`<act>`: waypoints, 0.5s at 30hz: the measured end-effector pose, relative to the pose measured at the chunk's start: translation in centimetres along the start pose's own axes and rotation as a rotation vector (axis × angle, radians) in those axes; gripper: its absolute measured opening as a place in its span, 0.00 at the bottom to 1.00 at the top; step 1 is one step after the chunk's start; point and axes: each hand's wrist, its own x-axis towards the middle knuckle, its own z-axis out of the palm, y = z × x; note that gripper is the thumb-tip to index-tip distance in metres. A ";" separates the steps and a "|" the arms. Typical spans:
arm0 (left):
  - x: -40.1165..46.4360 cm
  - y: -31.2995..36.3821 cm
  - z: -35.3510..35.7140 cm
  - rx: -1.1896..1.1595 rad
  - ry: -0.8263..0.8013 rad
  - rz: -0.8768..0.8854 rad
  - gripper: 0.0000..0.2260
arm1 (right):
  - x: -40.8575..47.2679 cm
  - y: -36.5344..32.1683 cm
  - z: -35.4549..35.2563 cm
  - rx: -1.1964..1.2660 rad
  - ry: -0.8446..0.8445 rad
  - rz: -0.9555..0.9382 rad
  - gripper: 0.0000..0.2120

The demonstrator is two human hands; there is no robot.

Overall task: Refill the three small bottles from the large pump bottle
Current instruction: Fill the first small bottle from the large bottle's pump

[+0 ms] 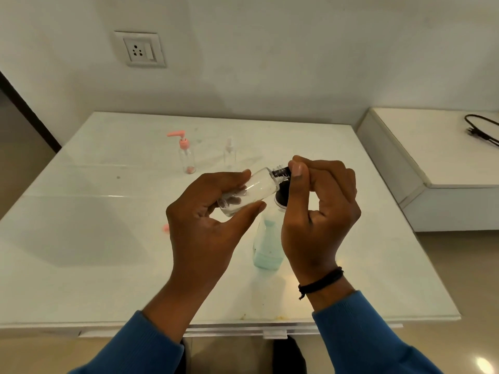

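Over the white table [108,238] my left hand [205,225] grips a small clear bottle [251,191], tilted; my right hand [318,211] pinches at its threaded neck — uncapping, I reckon; next it goes under the large pump bottle [267,244] just below; no readable labels anywhere.

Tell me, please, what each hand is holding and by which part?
The left hand grips a small clear bottle round its body, tilted. The right hand has its fingers at that bottle's threaded neck; what they pinch there cannot be told.
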 end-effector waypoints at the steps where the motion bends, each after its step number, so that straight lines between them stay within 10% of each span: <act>1: 0.0 0.0 0.0 0.007 -0.001 0.004 0.19 | -0.2 0.2 0.1 0.011 -0.001 0.006 0.12; 15: -0.1 -0.1 -0.2 -0.003 0.008 -0.013 0.19 | 0.3 -0.2 0.1 0.023 -0.026 0.022 0.11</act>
